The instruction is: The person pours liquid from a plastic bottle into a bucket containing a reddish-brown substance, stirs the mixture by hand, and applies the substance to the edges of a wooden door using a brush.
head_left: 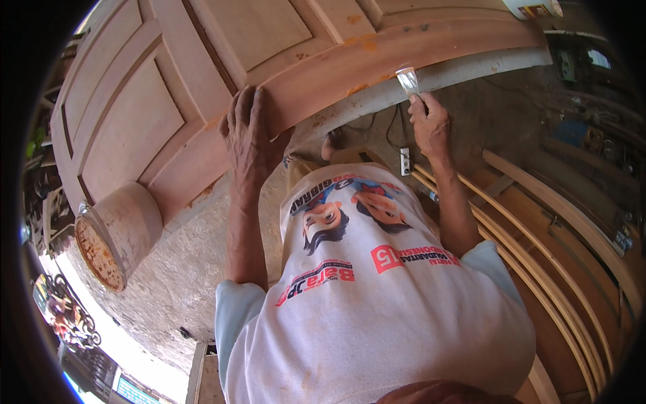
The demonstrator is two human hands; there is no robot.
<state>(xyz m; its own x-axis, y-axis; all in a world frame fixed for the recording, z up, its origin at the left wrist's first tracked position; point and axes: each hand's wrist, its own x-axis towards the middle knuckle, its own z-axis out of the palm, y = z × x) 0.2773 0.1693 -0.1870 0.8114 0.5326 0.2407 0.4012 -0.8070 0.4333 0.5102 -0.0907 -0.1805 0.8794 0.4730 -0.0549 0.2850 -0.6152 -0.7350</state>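
Observation:
A panelled wooden door [303, 77] lies flat in front of me, with orange-brown smears of filler along its near edge. My left hand [250, 135] rests on that edge, fingers stretched over the wood and apart, holding nothing. In my right hand [431, 124] is a putty knife [408, 80], gripped by its handle. Its metal blade points away from me and meets the door's near edge, or hovers just beside it; I cannot tell which. A whitish bucket [121, 232] with brown mottled residue stands on the door's left corner.
A second white container [533, 8] sits at the far right of the door. Long wooden strips [531, 283] and boards lean at my right. A white power strip [405, 161] hangs on a cable below my right hand. Motorbikes [70, 316] show outside at left.

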